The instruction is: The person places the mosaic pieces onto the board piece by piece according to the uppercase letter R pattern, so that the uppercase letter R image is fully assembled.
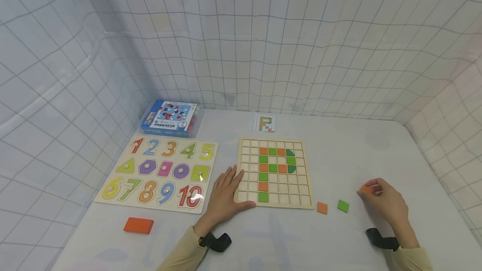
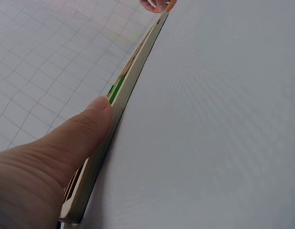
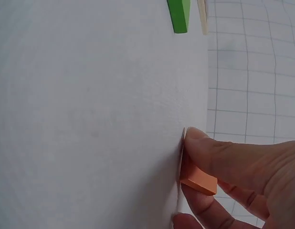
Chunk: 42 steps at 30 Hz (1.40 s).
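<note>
My left hand (image 1: 226,198) rests against the lower left corner of a wooden grid board (image 1: 295,188), fingers extended along its left side and thumb on the front edge. Orange and green tiles on the board form a letter P, with two rounded dark green pieces on its right curve. Off to the right, my right hand (image 1: 387,204) pinches an orange square tile (image 3: 199,180) between thumb and fingers, close over the white tabletop. Between that hand and the board lie a loose green tile (image 1: 343,205) and a second orange tile (image 1: 322,208).
Behind the board lies a small card (image 1: 264,122) printed with a coloured P pattern. A number and shape puzzle (image 1: 141,161) occupies the left side, with a blue boxed set (image 1: 171,116) behind it. An orange block (image 1: 138,225) sits at the front left. Grid-patterned sheets surround the table.
</note>
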{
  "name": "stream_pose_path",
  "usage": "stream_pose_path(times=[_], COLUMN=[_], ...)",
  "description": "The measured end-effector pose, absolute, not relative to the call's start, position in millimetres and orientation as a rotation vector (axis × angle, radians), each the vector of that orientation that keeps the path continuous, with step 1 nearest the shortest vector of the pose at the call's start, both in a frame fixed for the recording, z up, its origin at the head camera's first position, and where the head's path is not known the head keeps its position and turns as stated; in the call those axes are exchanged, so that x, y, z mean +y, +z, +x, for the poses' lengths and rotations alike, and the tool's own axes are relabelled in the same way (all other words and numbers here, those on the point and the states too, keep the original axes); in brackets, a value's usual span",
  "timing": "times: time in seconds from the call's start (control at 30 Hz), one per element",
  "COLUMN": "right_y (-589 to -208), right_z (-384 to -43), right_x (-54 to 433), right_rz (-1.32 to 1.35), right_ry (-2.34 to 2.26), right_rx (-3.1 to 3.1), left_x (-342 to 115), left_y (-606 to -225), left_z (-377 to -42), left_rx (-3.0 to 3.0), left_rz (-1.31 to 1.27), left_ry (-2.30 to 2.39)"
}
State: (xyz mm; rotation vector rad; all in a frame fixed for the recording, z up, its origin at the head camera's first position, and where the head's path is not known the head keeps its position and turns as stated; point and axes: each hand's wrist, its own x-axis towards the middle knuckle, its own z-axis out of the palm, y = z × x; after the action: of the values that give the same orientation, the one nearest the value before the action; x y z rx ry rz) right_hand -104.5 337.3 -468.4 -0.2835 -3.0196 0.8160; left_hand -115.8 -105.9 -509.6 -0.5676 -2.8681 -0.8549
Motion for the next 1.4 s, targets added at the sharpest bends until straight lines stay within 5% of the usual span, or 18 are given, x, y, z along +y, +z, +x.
stream_pose_path(times=[0.43, 1.4], right_y=[-466.8, -458.2], right_z=[-114.2, -166.0], right_x=[312.6, 168.9], right_rz=[-0.163, 0.436], right_ry=[0.758, 0.922], right_rx=[-2.826, -2.83], left_x=[-106.2, -105.6], left_y=[-511.2, -512.5], left_z=[-116.4, -115.9], left_rx=[-2.867, -2.848], left_rz=[-0.568, -0.566], left_ry=[-0.852, -0.859])
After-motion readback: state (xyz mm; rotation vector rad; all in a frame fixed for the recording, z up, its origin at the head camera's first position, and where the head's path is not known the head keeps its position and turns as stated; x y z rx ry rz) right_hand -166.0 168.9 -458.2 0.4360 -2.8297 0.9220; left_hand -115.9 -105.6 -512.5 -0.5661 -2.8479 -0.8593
